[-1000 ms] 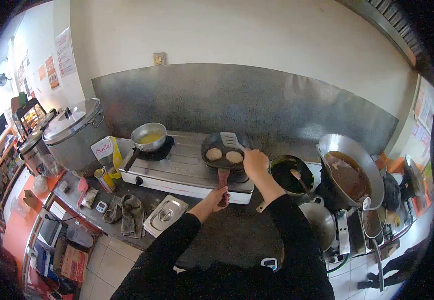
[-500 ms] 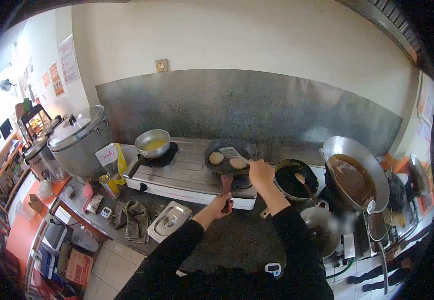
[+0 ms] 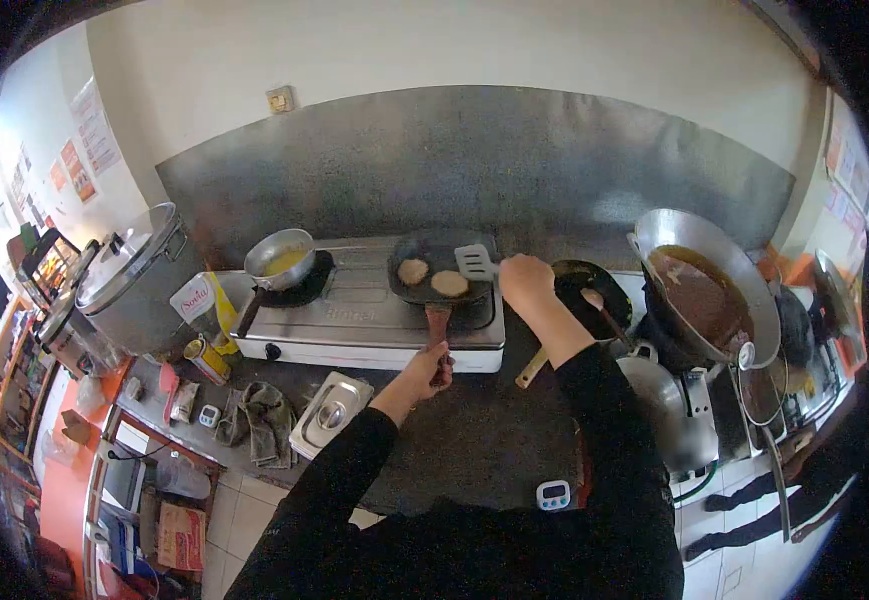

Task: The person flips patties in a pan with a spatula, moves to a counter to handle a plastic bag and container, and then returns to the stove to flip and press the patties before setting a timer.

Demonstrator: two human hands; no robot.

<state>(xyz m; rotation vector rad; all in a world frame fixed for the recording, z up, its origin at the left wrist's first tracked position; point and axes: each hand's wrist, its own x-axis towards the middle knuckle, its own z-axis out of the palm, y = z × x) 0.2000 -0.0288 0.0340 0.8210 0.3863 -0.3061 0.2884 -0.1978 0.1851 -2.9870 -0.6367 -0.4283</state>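
Evidently mid-fry: two patties (image 3: 413,271) lie in the pan (image 3: 436,248) at the right end of the stove (image 3: 354,322), neither lifted out; the left hand (image 3: 424,368) grips the handle (image 3: 437,322), and the right hand (image 3: 526,281) clutches a spatula (image 3: 474,262) over the rim.

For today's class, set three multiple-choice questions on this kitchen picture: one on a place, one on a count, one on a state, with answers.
1. Where is the frying pan?
A. On the stove's right burner
B. On the floor
C. Inside a sink

2. How many patties lie in the pan?
A. One
B. Two
C. Five

3. What is the left hand doing?
A. Hanging free
B. Holding the pan's handle
C. Holding a cup

Answers:
1 A: the pan sits on the right burner.
2 B: two round patties lie side by side.
3 B: the left hand closes on the handle's end, while the right hand holds the spatula.
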